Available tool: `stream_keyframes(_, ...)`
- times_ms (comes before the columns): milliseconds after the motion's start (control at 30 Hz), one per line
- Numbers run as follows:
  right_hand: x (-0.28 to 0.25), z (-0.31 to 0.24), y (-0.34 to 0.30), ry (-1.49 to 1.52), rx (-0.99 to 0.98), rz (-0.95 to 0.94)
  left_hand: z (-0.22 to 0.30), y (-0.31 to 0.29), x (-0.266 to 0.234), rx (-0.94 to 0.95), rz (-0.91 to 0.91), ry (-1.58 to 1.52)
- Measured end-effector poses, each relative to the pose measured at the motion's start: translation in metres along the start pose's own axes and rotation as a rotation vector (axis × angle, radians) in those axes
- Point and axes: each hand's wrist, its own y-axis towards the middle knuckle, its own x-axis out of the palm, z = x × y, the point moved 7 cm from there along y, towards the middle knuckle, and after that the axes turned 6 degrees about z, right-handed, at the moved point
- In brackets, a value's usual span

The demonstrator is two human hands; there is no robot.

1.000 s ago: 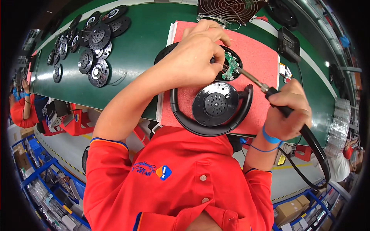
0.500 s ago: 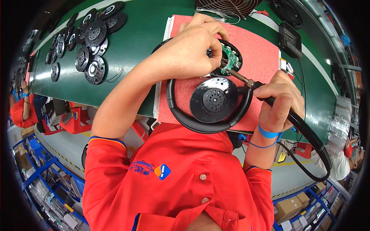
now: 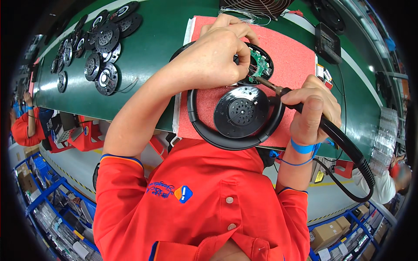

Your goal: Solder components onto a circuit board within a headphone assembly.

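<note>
My right hand [image 3: 315, 111] grips a soldering iron [image 3: 346, 141] by its black handle. Its metal tip reaches the edge of a green circuit board [image 3: 262, 65] inside an opened ear cup of black headphones. My left hand [image 3: 222, 54] bends over that ear cup with thumb and forefinger pinched together beside the board. Thin wires show near those fingertips, but what the pinch holds is hidden. The headband [image 3: 226, 142] curves toward me. Within its curve lies a round black speaker plate [image 3: 241, 111] with small holes in the middle.
A pink foam mat [image 3: 291, 56] lies under the headphones on the green bench. Several round black speaker plates [image 3: 107, 38] are spread at the left. A wire-guarded fan [image 3: 257, 6] stands at the far edge, and a black tray [image 3: 327, 43] sits at the back right.
The soldering iron and my right hand have shifted slightly left and away from me, its tip staying near the board edge. My left hand has barely moved.
</note>
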Motion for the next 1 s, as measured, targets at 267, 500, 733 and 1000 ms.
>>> stream_keyframes(267,0.0005,0.0000,0.0015,-0.013,0.019,-0.001,-0.0008,0.0007,-0.0011,-0.046,-0.027,-0.019)
stream_keyframes(500,0.0034,-0.0026,0.0001,-0.061,0.040,0.030,-0.0003,0.0016,0.0001,-0.043,-0.012,-0.021)
stream_keyframes(733,0.0001,-0.0014,0.0010,-0.041,0.023,-0.021,0.0000,0.0010,-0.0003,-0.040,-0.014,-0.018)
stream_keyframes(1000,-0.0045,-0.0003,-0.0009,-0.002,0.023,0.019,0.0000,0.0011,-0.0001,-0.034,-0.015,-0.018)
